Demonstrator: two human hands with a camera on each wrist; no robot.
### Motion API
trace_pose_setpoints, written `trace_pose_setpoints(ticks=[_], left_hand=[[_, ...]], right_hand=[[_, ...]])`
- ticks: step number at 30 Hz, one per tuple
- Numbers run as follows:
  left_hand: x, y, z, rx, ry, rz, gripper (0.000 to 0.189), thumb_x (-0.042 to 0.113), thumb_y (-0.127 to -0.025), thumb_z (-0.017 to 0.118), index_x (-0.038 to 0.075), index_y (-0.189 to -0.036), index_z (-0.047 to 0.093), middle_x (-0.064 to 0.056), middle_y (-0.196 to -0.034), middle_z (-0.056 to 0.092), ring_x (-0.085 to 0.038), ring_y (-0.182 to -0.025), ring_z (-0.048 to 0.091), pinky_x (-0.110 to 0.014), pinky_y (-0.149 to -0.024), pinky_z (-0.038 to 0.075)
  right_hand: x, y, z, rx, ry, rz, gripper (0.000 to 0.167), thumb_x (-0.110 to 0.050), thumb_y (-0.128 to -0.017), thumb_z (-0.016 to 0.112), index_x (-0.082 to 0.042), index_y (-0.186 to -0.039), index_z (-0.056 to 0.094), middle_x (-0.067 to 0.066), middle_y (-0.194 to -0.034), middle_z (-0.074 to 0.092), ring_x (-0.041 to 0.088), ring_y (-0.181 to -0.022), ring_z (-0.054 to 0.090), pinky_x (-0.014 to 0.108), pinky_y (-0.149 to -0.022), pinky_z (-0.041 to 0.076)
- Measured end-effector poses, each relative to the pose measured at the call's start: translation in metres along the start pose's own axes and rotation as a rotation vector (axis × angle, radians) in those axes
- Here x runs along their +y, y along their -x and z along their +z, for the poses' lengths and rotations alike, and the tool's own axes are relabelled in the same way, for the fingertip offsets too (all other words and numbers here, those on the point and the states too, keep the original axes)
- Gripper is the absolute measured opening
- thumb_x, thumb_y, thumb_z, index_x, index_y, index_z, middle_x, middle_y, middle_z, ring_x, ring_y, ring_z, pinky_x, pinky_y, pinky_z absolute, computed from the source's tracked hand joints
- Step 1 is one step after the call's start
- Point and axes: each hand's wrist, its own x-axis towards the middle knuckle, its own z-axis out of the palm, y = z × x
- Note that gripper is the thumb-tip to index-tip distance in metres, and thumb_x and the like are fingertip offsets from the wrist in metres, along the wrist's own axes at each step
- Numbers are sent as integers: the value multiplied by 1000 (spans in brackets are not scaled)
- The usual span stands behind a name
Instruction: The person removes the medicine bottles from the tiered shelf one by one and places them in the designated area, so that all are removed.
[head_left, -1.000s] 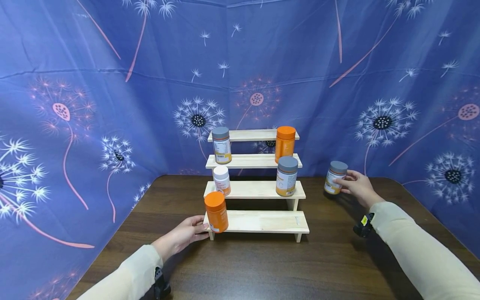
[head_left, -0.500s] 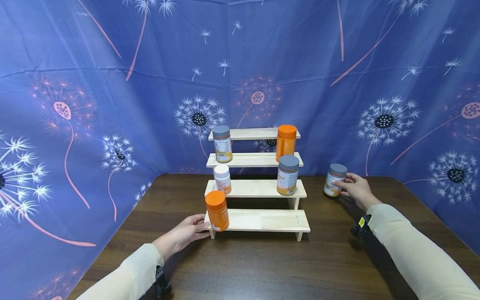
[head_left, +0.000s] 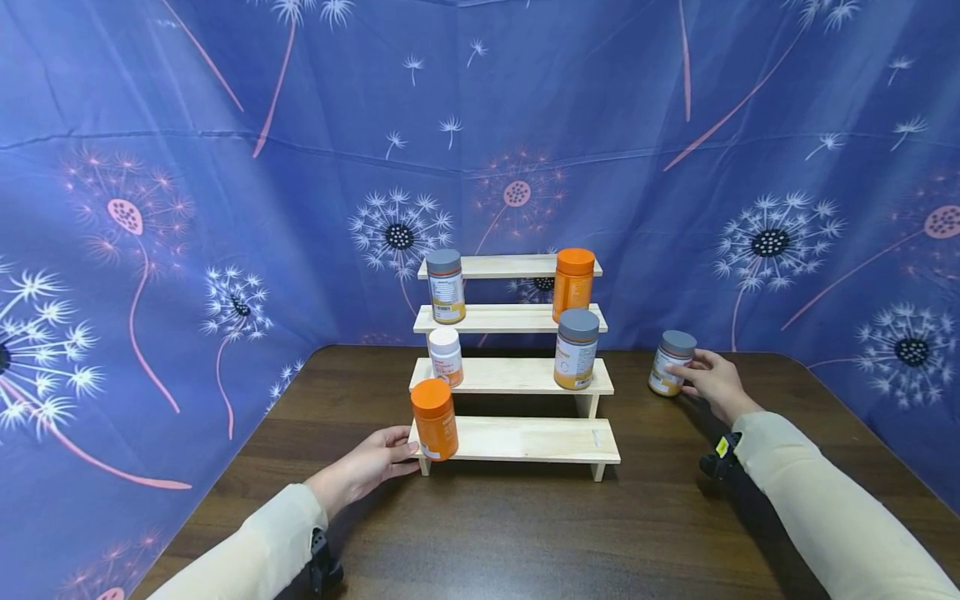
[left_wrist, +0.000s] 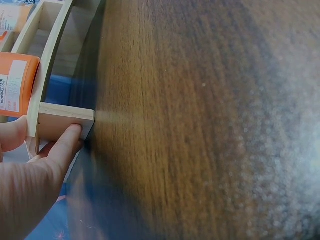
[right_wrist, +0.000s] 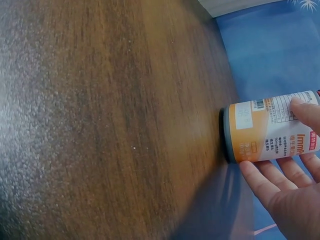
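Note:
My left hand (head_left: 367, 467) grips the left end of the lowest step of a four-tier wooden display stand (head_left: 536, 439). In the left wrist view, the thumb lies at the step's edge and a finger (left_wrist: 70, 142) presses against the stand's leg (left_wrist: 62, 122). An orange jar (head_left: 435, 421) stands just beside that thumb. Off to the stand's right, my right hand (head_left: 716, 383) holds a grey-lidded supplement jar (head_left: 667, 371) upright at the tabletop. The right wrist view shows its orange-and-white label (right_wrist: 270, 130), with the thumb on one side and fingers on the other.
Higher on the stand are a white-capped bottle (head_left: 446, 358), a grey-lidded jar (head_left: 576, 354), another grey-lidded jar (head_left: 447, 292) and an orange jar (head_left: 573, 287). The stand rests on a dark wooden table (head_left: 510, 533). Behind it hangs a blue dandelion-print cloth (head_left: 637, 167).
The jar in my right hand has come down slightly toward the table. My left hand keeps its grip on the stand. The head view has shifted a little.

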Motion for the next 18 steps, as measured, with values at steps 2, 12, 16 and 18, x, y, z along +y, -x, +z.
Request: trace_pose_setpoints(ticks=[2, 12, 16, 18], left_hand=[[0, 0, 0, 1, 0, -1, 53, 10, -102, 47, -16, -142, 26, -32, -141, 41, -26, -120, 55, -50, -107, 43], [1, -1, 1, 3, 2, -7, 52, 11, -102, 48, -15, -142, 27, -31, -141, 42, -24, -118, 56, -50, -108, 42], [1, -1, 1, 9, 4, -20, 51, 11, -102, 47, -14, -141, 29, -28, -139, 44, -21, -115, 57, -50, -107, 43], [1, 0, 1, 15, 7, -27, 50, 11, -102, 47, -14, -141, 30, -27, -139, 45, -21, -115, 57, -50, -107, 43]], right_hand=[[0, 0, 0, 0, -1, 2, 89, -32, -90, 68, 5, -151, 15, 29, -147, 35, 30, -123, 47, 38, -94, 56], [7, -4, -1, -37, 8, -7, 92, -34, -92, 65, 5, -152, 7, 33, -151, 26, 40, -132, 38, 40, -100, 51], [7, -4, 0, -45, 1, -2, 91, -36, -92, 65, 5, -152, 9, 33, -151, 25, 40, -132, 38, 41, -102, 50], [6, -4, 1, -48, 2, -5, 92, -37, -92, 65, 5, -152, 10, 33, -151, 25, 40, -133, 38, 41, -102, 49]])
